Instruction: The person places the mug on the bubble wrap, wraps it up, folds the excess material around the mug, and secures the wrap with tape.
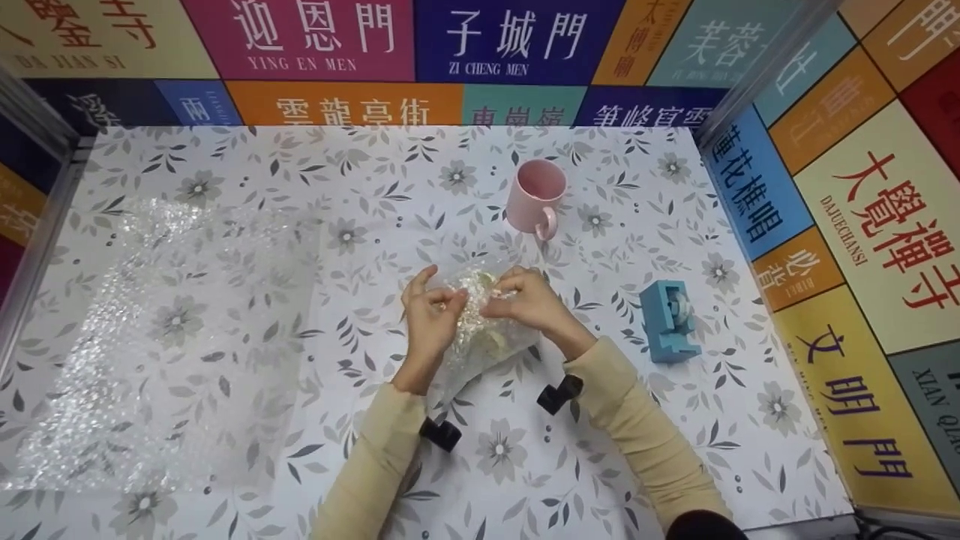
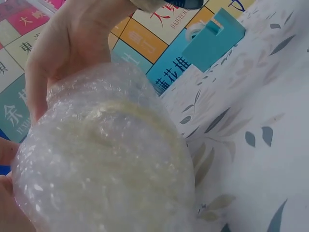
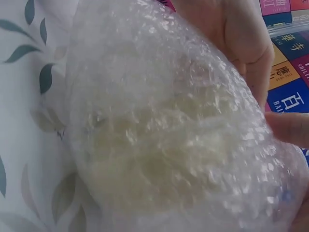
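A bundle of bubble wrap (image 1: 484, 352) lies between my two hands, near the middle of the table. Through the clear layers in the left wrist view, the bundle (image 2: 111, 154) shows something pale yellow-green inside, its kind blurred by the wrap. My left hand (image 1: 431, 322) pinches the wrap's upper part between thumb and forefinger, its other fingers raised. Opposite it, my right hand (image 1: 529, 301) pinches the wrap with thumb and bent fingers. The right wrist view shows the bundle (image 3: 159, 140) filling most of the frame, rounded and crinkled.
A flat sheet of bubble wrap (image 1: 172, 360) spreads over the table's left side. Beyond my hands stands a pink mug (image 1: 531, 202), its handle towards me. To the right is a blue tape dispenser (image 1: 664, 322) with a roll of tape. Printed panels (image 1: 510, 45) border the floral-patterned table.
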Tool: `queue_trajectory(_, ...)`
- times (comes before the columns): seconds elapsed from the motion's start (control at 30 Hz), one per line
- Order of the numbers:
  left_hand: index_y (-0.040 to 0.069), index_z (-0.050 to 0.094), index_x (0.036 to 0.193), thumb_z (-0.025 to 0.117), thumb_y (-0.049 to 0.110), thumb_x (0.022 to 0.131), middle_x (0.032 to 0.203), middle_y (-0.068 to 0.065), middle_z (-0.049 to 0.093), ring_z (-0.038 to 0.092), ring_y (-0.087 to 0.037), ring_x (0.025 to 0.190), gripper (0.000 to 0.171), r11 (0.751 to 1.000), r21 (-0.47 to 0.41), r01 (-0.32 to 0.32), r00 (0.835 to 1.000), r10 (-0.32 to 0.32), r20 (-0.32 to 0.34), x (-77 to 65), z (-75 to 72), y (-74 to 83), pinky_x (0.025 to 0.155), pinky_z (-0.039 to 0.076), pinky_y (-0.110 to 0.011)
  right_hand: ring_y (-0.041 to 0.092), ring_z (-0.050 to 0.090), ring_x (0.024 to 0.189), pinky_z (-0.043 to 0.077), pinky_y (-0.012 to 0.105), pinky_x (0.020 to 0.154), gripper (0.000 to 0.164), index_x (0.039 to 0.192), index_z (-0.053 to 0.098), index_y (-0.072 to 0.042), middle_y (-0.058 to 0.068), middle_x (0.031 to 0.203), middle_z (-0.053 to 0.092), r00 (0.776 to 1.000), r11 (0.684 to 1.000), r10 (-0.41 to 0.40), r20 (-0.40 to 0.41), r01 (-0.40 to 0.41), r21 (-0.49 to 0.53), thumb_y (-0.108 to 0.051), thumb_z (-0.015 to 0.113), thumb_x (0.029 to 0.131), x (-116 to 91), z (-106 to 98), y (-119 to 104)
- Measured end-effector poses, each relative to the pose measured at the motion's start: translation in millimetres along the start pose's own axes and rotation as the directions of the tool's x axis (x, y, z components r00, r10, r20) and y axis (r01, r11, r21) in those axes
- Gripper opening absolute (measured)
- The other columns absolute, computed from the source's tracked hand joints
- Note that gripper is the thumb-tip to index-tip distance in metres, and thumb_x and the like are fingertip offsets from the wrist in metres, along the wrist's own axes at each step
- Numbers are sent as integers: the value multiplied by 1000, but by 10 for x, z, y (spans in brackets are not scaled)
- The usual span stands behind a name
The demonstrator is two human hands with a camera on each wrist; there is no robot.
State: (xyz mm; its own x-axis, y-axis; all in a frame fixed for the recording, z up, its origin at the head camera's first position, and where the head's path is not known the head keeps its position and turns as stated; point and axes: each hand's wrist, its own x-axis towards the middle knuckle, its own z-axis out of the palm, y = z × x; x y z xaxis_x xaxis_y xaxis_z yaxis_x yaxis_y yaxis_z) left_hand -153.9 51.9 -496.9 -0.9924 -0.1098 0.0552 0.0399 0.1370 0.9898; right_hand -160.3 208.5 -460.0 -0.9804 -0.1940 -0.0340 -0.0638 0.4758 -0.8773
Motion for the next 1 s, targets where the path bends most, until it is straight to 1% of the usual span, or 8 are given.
queue_trajectory(0.1,-6,65,65,67,3,74,125,-14,50,31,-32,123,13,1000,12,-12,1000,12,14,30,-13,5,103,22,-41,21,47,83,34,33,80,24,89,69,3,7,83,59,999,996,-49,9,50,-72,-9,75,69,-67,-131,42)
queue_trajectory(0.2,-7,65,66,67,2,74,125,-15,50,32,-32,123,12,1000,0,-11,999,11,31,52,-19,6,103,22,-41,24,45,92,32,36,79,26,99,68,-1,12,95,60,998,995,-63,-24,61,-82,-11,72,75,-188,-296,110)
queue_trajectory(0.33,-7,65,67,67,2,74,126,-14,50,31,-31,123,12,1000,-7,9,999,-8,42,73,-25,6,103,22,-40,20,39,90,31,36,72,24,104,65,2,17,102,57,994,998,-18,-106,12,-59,-8,66,82,-441,-539,134)
queue_trajectory(0.43,-6,65,68,67,2,74,128,-12,48,30,-29,123,11,1000,-9,27,998,-27,57,92,-36,9,103,23,-39,14,38,84,31,31,69,22,103,64,7,17,96,56,980,996,21,-198,-38,-83,-2,62,83,-670,-717,71)
queue_trajectory(0.57,-7,64,67,66,1,74,127,-13,49,32,-29,121,11,1000,-10,24,997,-23,71,124,-55,1,103,24,-38,11,38,80,31,25,65,21,103,61,11,11,89,53,951,989,86,-296,-117,-87,3,59,84,-960,-942,94)
queue_trajectory(0.8,-8,64,67,66,0,75,125,-14,50,34,-30,120,12,1000,-1,1,997,-1,73,183,-85,-20,103,23,-37,9,39,77,31,23,64,22,104,64,6,5,84,52,887,967,153,-435,-225,-119,-7,60,86,-1300,-1298,649)
queue_trajectory(0.9,-8,65,66,66,0,74,125,-15,51,35,-31,119,11,1000,6,-15,998,15,69,193,-80,-30,103,22,-38,16,39,78,29,29,65,21,100,65,7,11,84,54,847,937,153,-510,-288,-198,-7,61,85,-1392,-1402,837)
queue_trajectory(1.0,-8,64,67,66,0,74,125,-14,51,34,-31,119,11,1000,3,-19,997,19,75,181,-54,-24,102,24,-38,24,36,78,28,33,65,25,100,65,7,18,86,54,813,880,195,-549,-392,-268,-12,60,86,-1469,-1487,991)
